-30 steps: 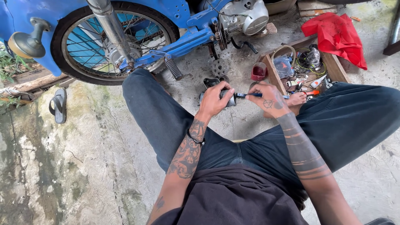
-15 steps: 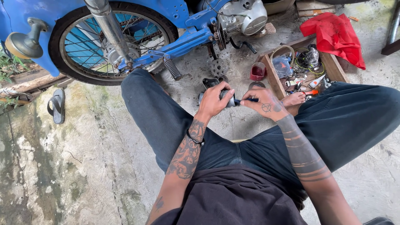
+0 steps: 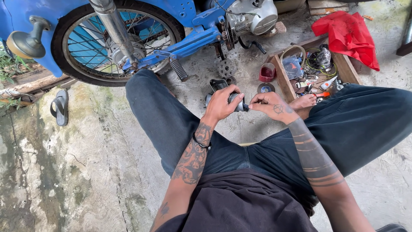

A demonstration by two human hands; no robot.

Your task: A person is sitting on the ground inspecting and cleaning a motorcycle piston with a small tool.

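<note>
While a sandal (image 3: 60, 107) lies at nine o'clock on the concrete floor (image 3: 94, 172), a blue motorbike (image 3: 171, 38) with its spoked wheel (image 3: 116, 41) stands at eleven. At centre, the left hand (image 3: 223, 103) wraps around a small dark cylindrical part (image 3: 235, 102), fingers closed on it. Touching its end, the right hand (image 3: 270, 105) pinches something too small to tell. At two o'clock sits a wooden tray (image 3: 281, 73) of bits, near a red cup (image 3: 267, 72) and red cloth (image 3: 347, 34).

Motorbike (image 3: 141, 34) ahead, parts tray (image 3: 281, 75) right, sandal (image 3: 60, 107) left, perhaps.
</note>
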